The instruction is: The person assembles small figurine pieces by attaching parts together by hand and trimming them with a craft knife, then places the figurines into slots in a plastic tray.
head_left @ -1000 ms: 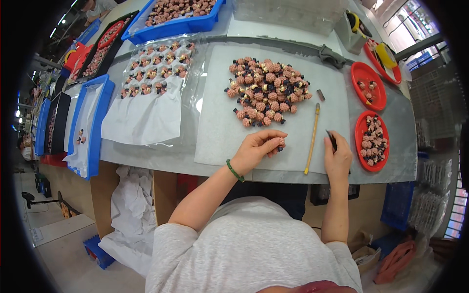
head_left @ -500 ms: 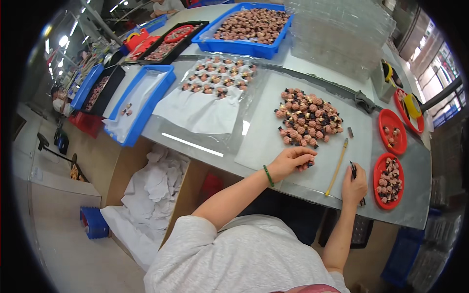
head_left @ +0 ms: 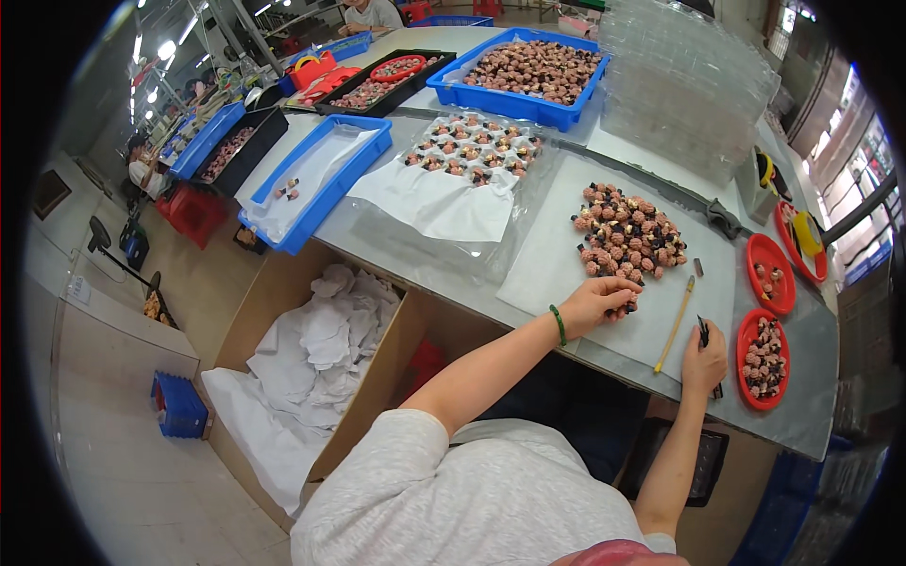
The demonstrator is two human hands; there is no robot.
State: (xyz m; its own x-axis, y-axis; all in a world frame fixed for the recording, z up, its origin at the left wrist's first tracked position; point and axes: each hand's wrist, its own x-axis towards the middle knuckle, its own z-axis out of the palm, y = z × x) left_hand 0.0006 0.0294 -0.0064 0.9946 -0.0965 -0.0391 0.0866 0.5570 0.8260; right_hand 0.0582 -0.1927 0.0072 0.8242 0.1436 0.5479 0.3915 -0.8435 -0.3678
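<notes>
My left hand [head_left: 600,307] pinches a small pink-and-dark piece [head_left: 623,308] at the near edge of a pile [head_left: 630,229] of knobbly pink pieces with dark and gold parts. The pile lies on a whitish mat [head_left: 538,274]. In my right hand [head_left: 705,360] is a pair of black tweezers [head_left: 703,330], its tips pointing away from me. A yellow stick [head_left: 676,324], like a thin brush or pencil, lies between my hands. Beyond it rests a small dark block [head_left: 698,267]. To the right of my right hand, a red dish [head_left: 741,363] holds more pink pieces.
Another red dish [head_left: 776,304] has a few pieces. Rows of pieces sit on a white padded sheet [head_left: 453,208]. Blue trays [head_left: 326,203] and a heaped blue tray [head_left: 576,115] stand left and behind. Stacked clear plastic trays [head_left: 684,94] rise at the back. A paper-filled box [head_left: 363,382] is below left.
My view has swung left, so the table appears farther right. My hands keep nearly the same places over the table, with the piece and the tweezers still in them.
</notes>
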